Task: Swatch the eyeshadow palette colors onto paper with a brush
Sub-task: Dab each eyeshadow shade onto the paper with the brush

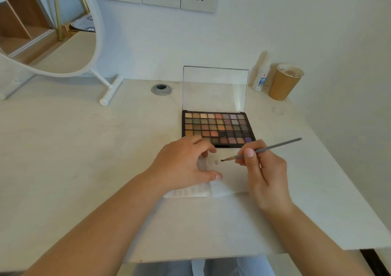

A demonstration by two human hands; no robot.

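Desk layout: palette (218, 128) behind paper (228, 180).
Mirror (53, 43) stands far left; bottle (260, 79) and cup (284, 83) stand behind-right, against the wall; both hands lie on the paper.

On the pale table (84, 148) an open eyeshadow palette (218, 128) lies with its clear lid (214, 88) standing upright. Just in front of it lies a white paper (224, 178). The left hand (182, 165) rests on the left part of the paper, fingers loosely curved, thumb pointing right. The right hand (262, 174) pinches a thin grey brush (262, 149), and the dark tip is at the paper, beside a few faint swatches (213, 162). At the back right stand a brown paper cup (284, 83) and a small white bottle (261, 79). A round mirror (48, 28) on a white stand is at the left.
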